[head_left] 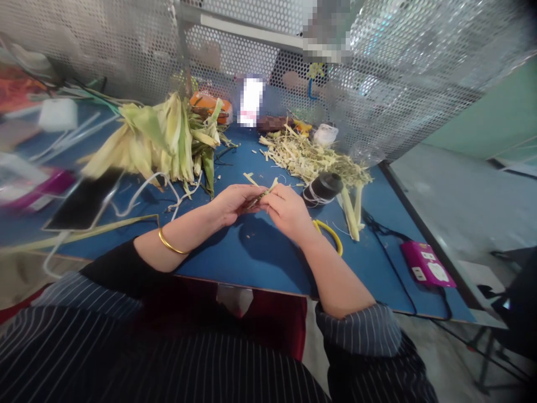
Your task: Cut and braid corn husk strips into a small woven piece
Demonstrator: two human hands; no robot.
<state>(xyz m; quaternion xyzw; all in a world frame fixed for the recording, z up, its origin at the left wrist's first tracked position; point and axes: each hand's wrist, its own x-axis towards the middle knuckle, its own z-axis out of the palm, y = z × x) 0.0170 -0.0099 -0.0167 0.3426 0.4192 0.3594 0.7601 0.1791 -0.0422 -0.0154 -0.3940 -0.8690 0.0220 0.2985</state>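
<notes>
My left hand [234, 202] and my right hand [287, 211] meet above the front middle of the blue table [272, 260]. Between their closed fingertips is a small bundle of corn husk strips [272, 186], its pale ends poking out at the top. The fingers cover most of it. Just right of my right hand stands a black spool of thread [328, 186] with a white strand around its base. A yellow scissors-like handle [337, 239] shows beside my right wrist, partly hidden by it.
Large corn husks [157, 131] lie at back left, shredded husk scraps [312, 157] at back right. A phone [84, 201] with a white cable is on the left; a bright, blurred screen [250, 101] stands behind. A purple power strip [427, 263] sits at right. Perforated metal panels [251, 56] close the back.
</notes>
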